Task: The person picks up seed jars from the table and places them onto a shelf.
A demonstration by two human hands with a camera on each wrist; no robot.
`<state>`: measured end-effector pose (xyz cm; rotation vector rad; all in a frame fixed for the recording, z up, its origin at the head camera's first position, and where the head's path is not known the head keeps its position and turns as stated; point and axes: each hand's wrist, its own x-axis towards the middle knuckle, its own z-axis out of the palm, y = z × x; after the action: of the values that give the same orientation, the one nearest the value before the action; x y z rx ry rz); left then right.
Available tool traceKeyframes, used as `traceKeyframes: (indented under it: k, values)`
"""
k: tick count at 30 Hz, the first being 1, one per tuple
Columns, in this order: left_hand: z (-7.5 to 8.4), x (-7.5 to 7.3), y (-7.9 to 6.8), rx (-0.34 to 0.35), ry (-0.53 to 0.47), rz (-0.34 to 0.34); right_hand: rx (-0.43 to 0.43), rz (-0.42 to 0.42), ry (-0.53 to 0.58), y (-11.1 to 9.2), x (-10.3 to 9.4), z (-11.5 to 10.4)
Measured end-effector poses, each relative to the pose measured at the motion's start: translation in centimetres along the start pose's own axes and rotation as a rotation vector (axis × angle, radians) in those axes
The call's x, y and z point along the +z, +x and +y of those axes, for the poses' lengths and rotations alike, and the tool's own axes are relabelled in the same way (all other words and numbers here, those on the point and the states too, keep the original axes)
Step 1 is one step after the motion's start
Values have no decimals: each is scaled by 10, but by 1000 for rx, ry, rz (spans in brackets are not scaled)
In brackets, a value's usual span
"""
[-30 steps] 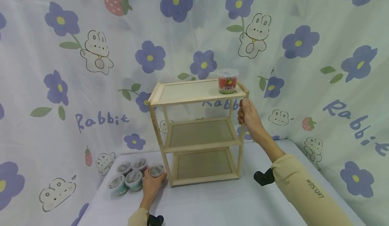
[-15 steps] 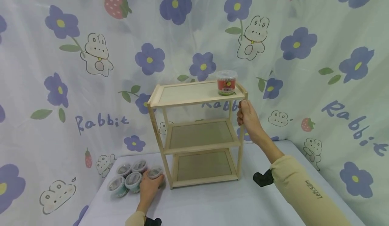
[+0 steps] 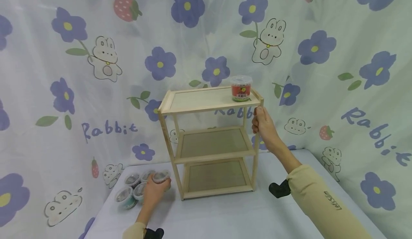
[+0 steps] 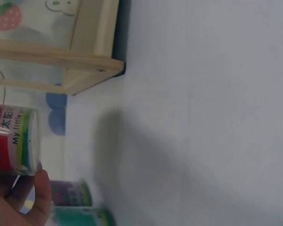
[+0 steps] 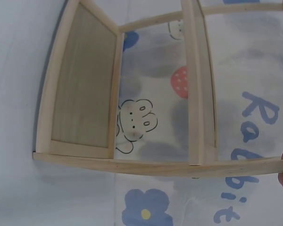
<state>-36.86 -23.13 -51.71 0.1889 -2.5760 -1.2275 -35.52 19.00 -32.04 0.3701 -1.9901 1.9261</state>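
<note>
My left hand (image 3: 153, 192) grips a clear-lidded plastic cup (image 3: 161, 177), left of a three-tier wooden shelf (image 3: 214, 144). In the left wrist view this cup (image 4: 9, 141) shows a red label with a green and yellow band, and it is raised off the table, with a shadow below. At the shelf's right side, just under the top tier, my right hand (image 3: 265, 126) holds the front upright post (image 5: 146, 166). A similar red-labelled cup (image 3: 240, 91) stands on the right end of the top tier.
Several more lidded cups (image 3: 125, 196) cluster on the white table (image 3: 225, 214) at the left; a purple one (image 4: 70, 193) and a teal one (image 4: 80, 216) show in the left wrist view. A printed curtain (image 3: 193, 35) hangs behind the shelf.
My left hand has lifted the cup from beside the shelf's left leg and moved it slightly left and up, over the other cups' edge. My right hand keeps its hold on the post.
</note>
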Motion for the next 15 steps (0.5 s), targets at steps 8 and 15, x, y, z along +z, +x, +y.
traceKeyframes:
  k: [8, 15]
  values:
    - [6, -16, 0, 16, 14, -5, 6, 10, -2, -1, -1, 0]
    - [6, -30, -2, 30, 45, 20, -1, 0, -10, -2, 0, -1]
